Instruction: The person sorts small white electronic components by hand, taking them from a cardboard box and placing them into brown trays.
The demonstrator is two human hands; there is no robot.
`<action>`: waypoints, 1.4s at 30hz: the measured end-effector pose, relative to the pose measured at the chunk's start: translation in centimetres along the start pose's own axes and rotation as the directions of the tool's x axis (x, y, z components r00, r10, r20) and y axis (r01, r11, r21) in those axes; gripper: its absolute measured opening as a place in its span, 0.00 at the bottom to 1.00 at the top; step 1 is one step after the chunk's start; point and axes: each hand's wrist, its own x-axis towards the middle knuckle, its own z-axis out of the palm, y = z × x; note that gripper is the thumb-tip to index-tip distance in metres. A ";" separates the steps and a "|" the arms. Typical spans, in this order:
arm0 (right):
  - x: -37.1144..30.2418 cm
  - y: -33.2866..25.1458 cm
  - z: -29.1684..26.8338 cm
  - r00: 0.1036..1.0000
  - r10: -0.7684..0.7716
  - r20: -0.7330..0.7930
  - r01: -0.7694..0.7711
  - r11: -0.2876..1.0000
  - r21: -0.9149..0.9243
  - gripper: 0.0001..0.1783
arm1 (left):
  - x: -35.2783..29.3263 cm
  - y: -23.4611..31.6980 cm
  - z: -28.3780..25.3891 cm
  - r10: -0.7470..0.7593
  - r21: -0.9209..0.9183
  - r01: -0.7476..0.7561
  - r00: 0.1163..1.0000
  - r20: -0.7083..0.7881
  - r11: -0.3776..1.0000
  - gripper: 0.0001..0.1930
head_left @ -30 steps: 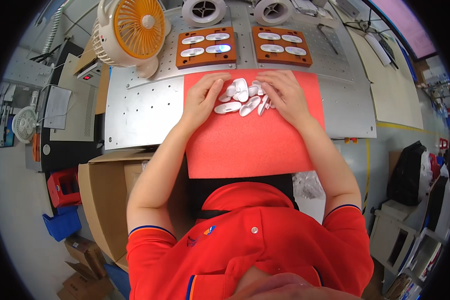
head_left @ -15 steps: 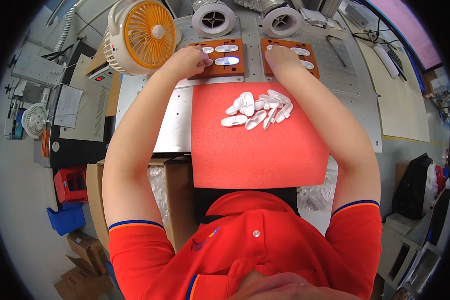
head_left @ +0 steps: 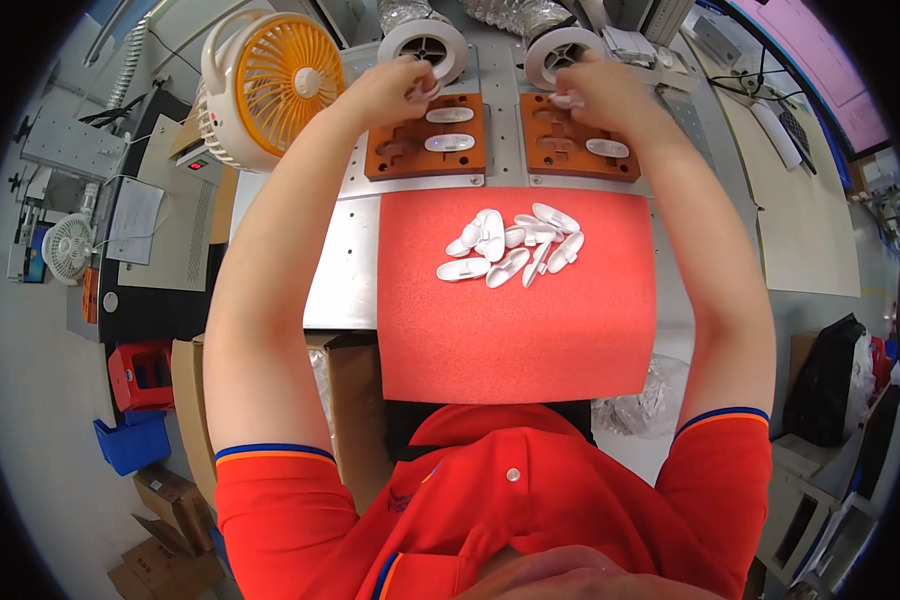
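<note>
My left hand is raised over the left brown fixture block, its fingers closed on a small white oval plastic piece. Two similar white pieces sit in that block's right-hand slots; its left-hand slots show as bare recesses. Above the right brown fixture block is my right hand, pinching another white oval piece. One white piece lies in a slot at that block's lower right. My right hand partly covers the block's upper part. Whether either hand holds more than one piece is unclear.
A red foam mat in front of me bears a loose pile of white oval pieces. Two round white duct mouths stand behind the blocks. An orange and white fan is at the left, and a cardboard box below the table edge.
Both hands have lifted from the blocks and moved away from me, each with a white oval piece out of its slot. The bright light on a left-block piece is gone. The view has shifted slightly.
</note>
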 end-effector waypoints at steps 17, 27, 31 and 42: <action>-4.1 2.8 0.3 0.957 0.040 0.289 -0.080 0.989 0.128 0.15 | 0.1 4.5 1.7 0.022 0.135 -0.061 0.962 0.271 0.989 0.23; -9.5 -5.1 1.6 0.819 0.568 0.087 0.131 -0.332 0.934 0.11 | -2.1 12.6 2.8 -0.151 -0.739 0.053 0.986 -0.067 0.672 0.32; -11.3 -8.9 1.8 0.607 0.723 0.331 0.523 -0.677 0.518 0.13 | -2.5 22.2 5.9 -0.162 -0.889 0.027 0.985 -0.053 0.457 0.30; -32.0 -5.3 0.5 0.227 0.885 0.407 0.717 -0.435 0.545 0.17 | -11.1 38.1 13.8 0.486 -0.555 -0.503 0.853 -0.192 0.663 0.38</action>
